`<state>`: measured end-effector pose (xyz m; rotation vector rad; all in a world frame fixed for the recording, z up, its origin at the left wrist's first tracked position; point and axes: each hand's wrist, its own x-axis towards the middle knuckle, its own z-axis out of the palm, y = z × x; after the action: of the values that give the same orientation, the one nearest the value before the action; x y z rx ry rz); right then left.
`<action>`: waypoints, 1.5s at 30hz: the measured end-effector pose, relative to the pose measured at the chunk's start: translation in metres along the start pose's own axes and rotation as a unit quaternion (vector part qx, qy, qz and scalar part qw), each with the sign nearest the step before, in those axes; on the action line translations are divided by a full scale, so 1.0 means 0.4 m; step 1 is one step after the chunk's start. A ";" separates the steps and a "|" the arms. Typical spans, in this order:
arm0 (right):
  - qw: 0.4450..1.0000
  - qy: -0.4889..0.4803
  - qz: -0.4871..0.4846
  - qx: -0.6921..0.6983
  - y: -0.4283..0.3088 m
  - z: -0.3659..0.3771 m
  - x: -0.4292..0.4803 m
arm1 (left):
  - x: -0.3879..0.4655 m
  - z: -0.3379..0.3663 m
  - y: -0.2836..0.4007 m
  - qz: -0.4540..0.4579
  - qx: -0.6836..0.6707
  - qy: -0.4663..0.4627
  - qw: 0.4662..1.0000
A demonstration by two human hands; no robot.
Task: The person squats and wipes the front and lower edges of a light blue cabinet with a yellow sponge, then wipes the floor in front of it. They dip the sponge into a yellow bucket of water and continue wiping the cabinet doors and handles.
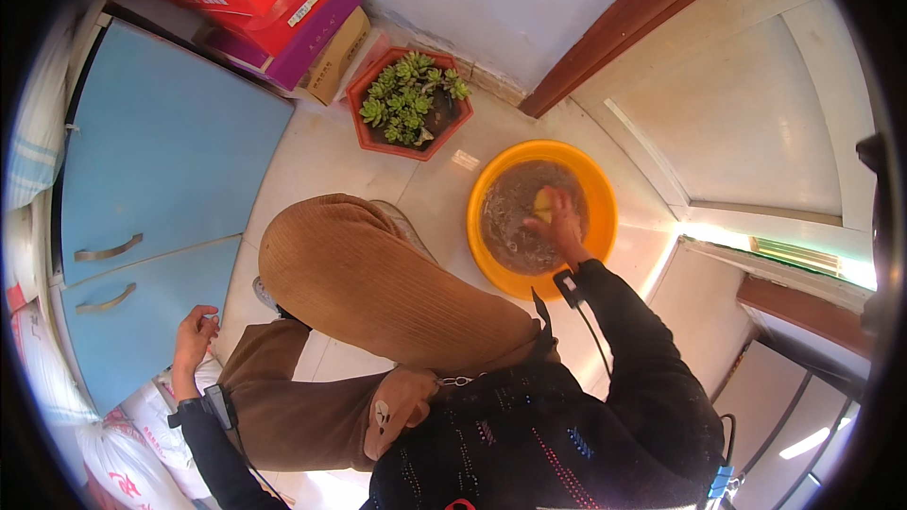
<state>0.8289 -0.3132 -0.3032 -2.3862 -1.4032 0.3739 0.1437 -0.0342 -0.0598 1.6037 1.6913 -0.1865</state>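
An orange-yellow plastic basin [606,219] of murky brownish water [506,227] stands on the tiled floor to the right of my bent knee. Inside it, my right hand [563,221] has a yellow rounded object [543,205] between thumb and fingers. Blur and water hide whether this is a sponge or a vegetable. My left hand [195,340] hangs in the air beside my leg, near the blue cabinet [170,156]. Its fingers are loosely curled and apart, with nothing in them.
A succulent in a reddish hexagonal pot [411,151] stands beyond the basin. Stacked cardboard boxes [283,21] rise behind the cabinet. A white door panel [737,113] borders the basin's right side. White plastic sacks [152,425] lie at lower left.
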 end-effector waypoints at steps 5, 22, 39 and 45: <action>0.979 -0.022 0.146 0.137 -0.019 0.012 -0.031 | 0.001 0.001 0.006 -0.001 0.000 -0.005 1.000; 0.978 -0.180 0.103 -0.039 -0.026 0.097 -0.100 | -0.012 0.009 0.017 -0.006 0.002 0.011 1.000; 0.991 0.004 0.134 0.029 0.036 0.077 -0.028 | -0.012 0.006 -0.004 0.032 0.012 0.019 0.999; 0.986 -0.113 0.072 -0.095 -0.008 0.063 -0.014 | -0.017 0.005 0.004 0.016 0.023 0.012 1.000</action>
<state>0.8136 -0.3127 -0.3244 -2.6805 -1.4204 0.5891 0.1455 -0.0404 -0.0563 1.6714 1.6903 -0.1925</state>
